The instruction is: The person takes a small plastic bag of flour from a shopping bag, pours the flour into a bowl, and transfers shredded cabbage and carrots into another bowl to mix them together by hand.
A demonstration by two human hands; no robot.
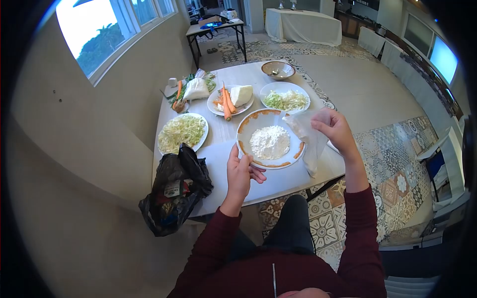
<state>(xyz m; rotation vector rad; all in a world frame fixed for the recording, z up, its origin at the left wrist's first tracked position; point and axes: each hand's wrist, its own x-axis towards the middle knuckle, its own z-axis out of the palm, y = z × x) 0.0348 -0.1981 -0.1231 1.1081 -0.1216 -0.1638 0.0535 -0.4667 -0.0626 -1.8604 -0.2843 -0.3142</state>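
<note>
So, far left, we've got a black plastic bag [174,196] slumped over the table edge, with a plate of shredded greens [181,133] right behind it. Next over, further back, are some carrots [227,103] beside a pale block [241,96] on another plate.

Then comes our left hand [238,176], curled around the near-left rim of the patterned bowl [247,131], thumb at the edge, other fingers spread underneath. The bowl sits just up and right of that palm, and we can't tell if it's off the table. White powder [270,142] is heaped in its middle.

Behind that there's a second plate of shreds [285,101]. At the bowl's right rim hangs a clear bag [309,144], and our right hand [332,130] has its top pinched tight between thumb and fingers, just right of the bowl.
</note>
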